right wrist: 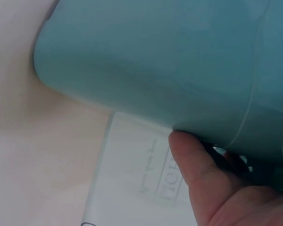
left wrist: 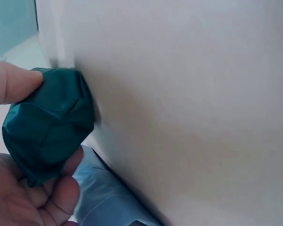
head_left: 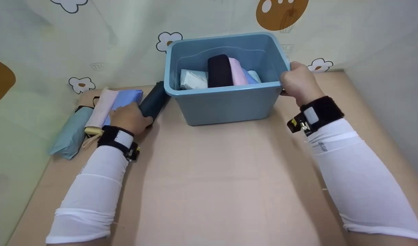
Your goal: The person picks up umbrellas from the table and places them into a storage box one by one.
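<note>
A blue-grey bin [head_left: 229, 106] stands near the back wall, holding a black rolled item [head_left: 220, 71], a pink one [head_left: 237, 71], a blue one and a pale packet [head_left: 194, 79]. My right hand [head_left: 302, 83] grips its right end at the rim; in the right wrist view the hand [right wrist: 221, 179] holds the bin's end wall [right wrist: 155, 70]. Left of the bin, my left hand [head_left: 130, 119] holds the near end of a dark green rolled item [head_left: 155, 100]. The left wrist view shows the thumb and fingers [left wrist: 35, 188] pinching the green fabric end [left wrist: 52, 117].
Left of my left hand lie a blue folded item [head_left: 127, 97], a pink roll [head_left: 101, 109] with a yellowish end and a light teal pouch [head_left: 72, 133]. A patterned wall covering [head_left: 127, 41] rises behind the table [head_left: 202, 191].
</note>
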The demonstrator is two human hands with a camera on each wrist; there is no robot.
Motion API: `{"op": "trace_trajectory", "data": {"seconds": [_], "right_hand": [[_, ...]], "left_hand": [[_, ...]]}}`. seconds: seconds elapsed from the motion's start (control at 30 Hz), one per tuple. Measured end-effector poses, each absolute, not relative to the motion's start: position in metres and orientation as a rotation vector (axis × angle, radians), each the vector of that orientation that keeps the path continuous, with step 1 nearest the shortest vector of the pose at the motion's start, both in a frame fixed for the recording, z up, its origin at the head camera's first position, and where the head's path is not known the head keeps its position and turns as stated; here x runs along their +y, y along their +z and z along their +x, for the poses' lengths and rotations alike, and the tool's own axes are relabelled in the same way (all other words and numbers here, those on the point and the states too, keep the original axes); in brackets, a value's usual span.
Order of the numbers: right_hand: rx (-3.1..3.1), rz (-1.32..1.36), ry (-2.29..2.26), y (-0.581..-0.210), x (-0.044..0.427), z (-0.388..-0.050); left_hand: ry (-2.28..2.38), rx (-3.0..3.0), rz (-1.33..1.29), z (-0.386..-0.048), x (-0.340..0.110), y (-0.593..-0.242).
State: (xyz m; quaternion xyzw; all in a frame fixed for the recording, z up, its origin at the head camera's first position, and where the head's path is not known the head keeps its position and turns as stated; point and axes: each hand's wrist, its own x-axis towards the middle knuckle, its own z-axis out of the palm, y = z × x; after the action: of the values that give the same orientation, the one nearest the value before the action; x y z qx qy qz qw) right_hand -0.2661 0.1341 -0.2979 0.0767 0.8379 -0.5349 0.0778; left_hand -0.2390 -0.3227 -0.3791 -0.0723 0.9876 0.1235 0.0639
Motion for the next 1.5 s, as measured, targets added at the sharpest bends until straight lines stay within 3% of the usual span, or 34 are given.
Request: {"op": "trace_trajectory", "data": {"seconds": [1.5], "right_hand": [[2.487,0.261,-1.625,-0.296,0.132,-0.265]], "left_hand": [[0.429,3.018,-0.265,-0.238,-0.31,-0.386]]}}
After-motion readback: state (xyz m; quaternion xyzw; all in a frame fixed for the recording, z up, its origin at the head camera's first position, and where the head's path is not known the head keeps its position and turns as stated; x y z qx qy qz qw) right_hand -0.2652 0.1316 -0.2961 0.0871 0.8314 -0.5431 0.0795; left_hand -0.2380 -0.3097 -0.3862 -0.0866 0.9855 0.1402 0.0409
